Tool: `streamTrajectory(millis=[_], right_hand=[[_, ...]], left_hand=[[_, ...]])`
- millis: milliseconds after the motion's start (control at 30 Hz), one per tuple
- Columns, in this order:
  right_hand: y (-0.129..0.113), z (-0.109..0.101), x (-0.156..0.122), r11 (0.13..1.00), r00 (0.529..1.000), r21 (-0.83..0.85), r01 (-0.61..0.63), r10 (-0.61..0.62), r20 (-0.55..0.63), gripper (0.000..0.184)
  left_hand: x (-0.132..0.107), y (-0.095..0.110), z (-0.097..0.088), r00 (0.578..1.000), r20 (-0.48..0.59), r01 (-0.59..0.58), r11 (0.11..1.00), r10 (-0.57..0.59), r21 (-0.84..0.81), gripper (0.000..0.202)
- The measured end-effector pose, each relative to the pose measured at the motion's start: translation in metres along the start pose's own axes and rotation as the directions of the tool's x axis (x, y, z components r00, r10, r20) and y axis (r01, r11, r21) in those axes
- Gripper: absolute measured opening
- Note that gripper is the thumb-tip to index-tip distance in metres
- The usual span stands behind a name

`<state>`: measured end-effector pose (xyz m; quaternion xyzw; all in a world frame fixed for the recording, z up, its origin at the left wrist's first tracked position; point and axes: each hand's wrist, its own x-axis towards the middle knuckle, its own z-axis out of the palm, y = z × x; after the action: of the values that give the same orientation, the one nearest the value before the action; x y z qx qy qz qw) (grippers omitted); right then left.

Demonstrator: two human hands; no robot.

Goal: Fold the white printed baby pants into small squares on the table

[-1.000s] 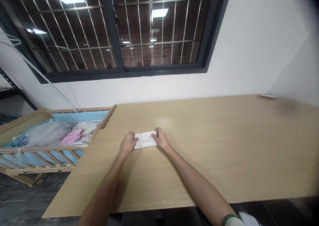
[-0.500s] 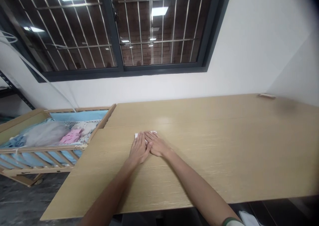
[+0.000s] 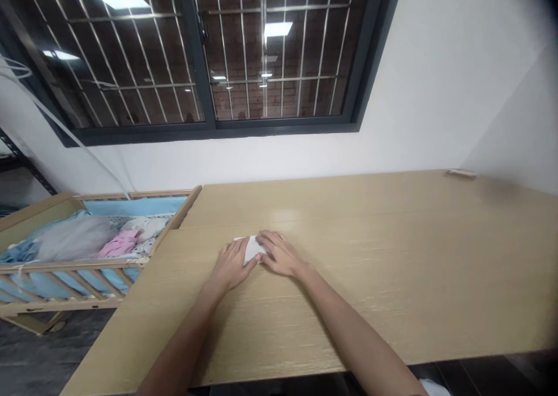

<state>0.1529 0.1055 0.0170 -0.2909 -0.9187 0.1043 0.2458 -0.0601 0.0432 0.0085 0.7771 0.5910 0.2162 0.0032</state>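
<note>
A small white folded piece, tissue or cloth [image 3: 253, 249], lies on the wooden tabletop [image 3: 370, 268]. My left hand [image 3: 230, 265] rests over its left edge, fingers stretched forward and thumb spread toward the middle. From the other side, my right hand [image 3: 281, 255] covers the right edge with spread fingers. Both thumbs come close together at the near edge of the white piece, whose middle shows between the hands. Its underside and the parts beneath my fingers are hidden.
On the left, a wooden crib [image 3: 74, 264] with blue lining holds bedding and a pink cloth [image 3: 120, 243]. A barred window [image 3: 279, 64] is in the white wall behind. A small flat piece [image 3: 461, 174] lies at the table's far right corner.
My hands were close together, flat over the white piece. They have moved apart sideways, and more of its middle shows. The view has shifted slightly.
</note>
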Motion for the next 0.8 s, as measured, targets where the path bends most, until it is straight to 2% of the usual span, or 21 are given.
streamTrajectory(millis=[67, 200, 333, 433, 500, 567, 633, 733, 800], right_hand=[[0.001, 0.000, 0.000, 1.000, 1.000, 0.009, 0.012, -0.012, 0.013, 0.059], [0.011, 0.006, -0.001, 0.998, 0.998, 0.061, -0.032, 0.029, 0.048, 0.069], [0.020, 0.013, 0.000, 0.979, 0.997, 0.187, -0.080, 0.077, 0.025, 0.070], [0.021, 0.017, 0.002, 0.965, 0.993, 0.249, -0.084, 0.102, -0.062, 0.064], [0.018, 0.017, 0.005, 0.934, 0.978, 0.340, -0.110, 0.162, -0.128, 0.056], [0.014, 0.014, 0.010, 0.847, 0.938, 0.507, -0.159, 0.291, -0.191, 0.048], [0.009, 0.010, 0.015, 0.701, 0.870, 0.687, -0.191, 0.445, -0.212, 0.046], [0.006, 0.006, 0.020, 0.504, 0.773, 0.837, -0.214, 0.611, -0.171, 0.057], [0.006, 0.006, 0.021, 0.434, 0.716, 0.868, -0.244, 0.684, -0.141, 0.064]], left_hand=[[0.000, -0.001, -0.004, 0.998, 0.061, -0.007, 1.000, 0.008, -0.016, 0.069], [0.001, -0.004, -0.001, 0.996, 0.090, 0.025, 0.999, -0.022, -0.041, 0.079], [0.004, -0.006, 0.002, 0.996, 0.079, 0.052, 0.996, -0.045, -0.079, 0.058], [0.006, -0.004, 0.000, 0.997, 0.051, 0.060, 0.989, -0.054, -0.133, 0.045], [0.007, -0.002, -0.005, 0.997, 0.019, 0.072, 0.979, -0.070, -0.189, 0.037], [0.008, 0.000, -0.011, 0.994, -0.017, 0.098, 0.961, -0.106, -0.260, 0.028], [0.009, 0.002, -0.015, 0.989, -0.030, 0.123, 0.926, -0.143, -0.356, 0.027], [0.010, 0.005, -0.014, 0.988, 0.014, 0.137, 0.837, -0.153, -0.529, 0.035], [0.009, 0.008, -0.007, 0.987, 0.061, 0.153, 0.768, -0.147, -0.621, 0.040]])
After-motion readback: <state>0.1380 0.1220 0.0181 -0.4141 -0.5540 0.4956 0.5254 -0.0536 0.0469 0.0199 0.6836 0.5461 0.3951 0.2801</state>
